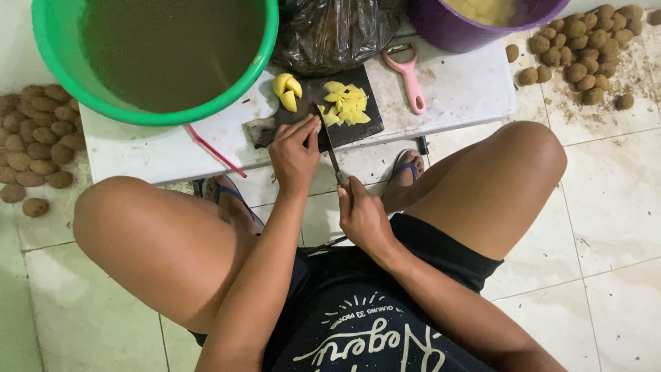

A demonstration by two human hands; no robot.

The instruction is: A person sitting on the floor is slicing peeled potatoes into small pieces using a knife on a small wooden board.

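Your right hand (pixel 361 215) is clenched around the handle of a knife (pixel 330 148), whose thin blade runs up toward 12 o'clock onto the dark cutting board (pixel 275 129). Your left hand (pixel 295 153) is not gripping anything — its fingertips (pixel 311 126) press down on the board just left of the blade.

At about 1 o'clock from the blade tip lies a heap of yellow slices (pixel 348 105), touching the blade's far end. At 11 o'clock from it sit larger peeled yellow chunks (pixel 287 91), at the board's top edge.

The board rests on a low white table (pixel 468 89). On the table at 2 o'clock from the board lies a pink peeler (pixel 411 81); at 10 o'clock stands a green bucket (pixel 62 65) of murky water, with a thin pink stick (pixel 213 151) below it. A purple tub (pixel 441 27) and a dark plastic bag (pixel 334 31) stand along the far edge.

Brown unpeeled tubers are piled on the tiled floor (pixel 606 207) — one heap (pixel 38 131) at 9 o'clock, another heap (pixel 585 52) at 2 o'clock.
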